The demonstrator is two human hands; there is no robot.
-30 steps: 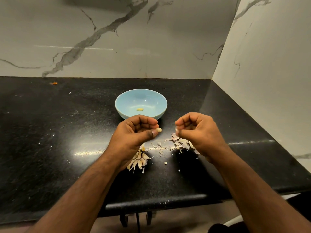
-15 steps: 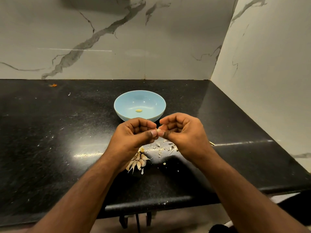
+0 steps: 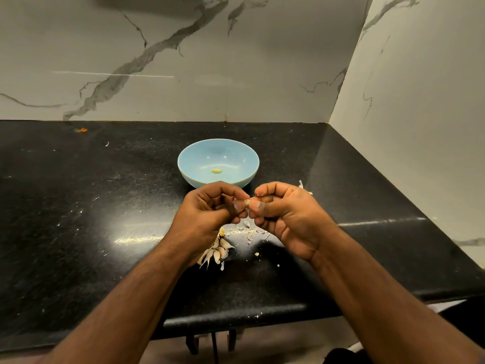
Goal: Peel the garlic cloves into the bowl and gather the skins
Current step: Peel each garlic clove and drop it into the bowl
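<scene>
Compared with a second ago, my two hands have come together in front of the bowl (image 3: 242, 160); before, they were apart, with the right hand off to the side over the skins. Half a second ago they already met, and now the meeting point sits a little more to the right, and the right hand shows more of its palm to me. The left hand (image 3: 207, 214) has its fingers curled in, and thumb and forefinger pinch a small pale clove (image 3: 247, 202). The right hand (image 3: 286, 219) is curled too, its thumb (image 3: 265, 207) and fingertips closed on the other end of the same clove, so both hands hold it between them, just on the near side of the bowl.

Inside the bowl lies one peeled clove (image 3: 216, 170), in the same place as before. Nearer than the bowl, under the left wrist, a bunch of unpeeled cloves (image 3: 217, 252) rests on the bench (image 3: 78, 232). Loose skins (image 3: 249, 229) lie scattered below the hands, and one piece of skin (image 3: 301, 185) shows just right of the bowl, behind the right hand.

The bench is black, speckled stone, with a bright reflection left of the hands and an orange speck (image 3: 82, 130) far left of the bowl near the wall. The walls (image 3: 183, 61) behind and to the right are pale marble with grey veins.
</scene>
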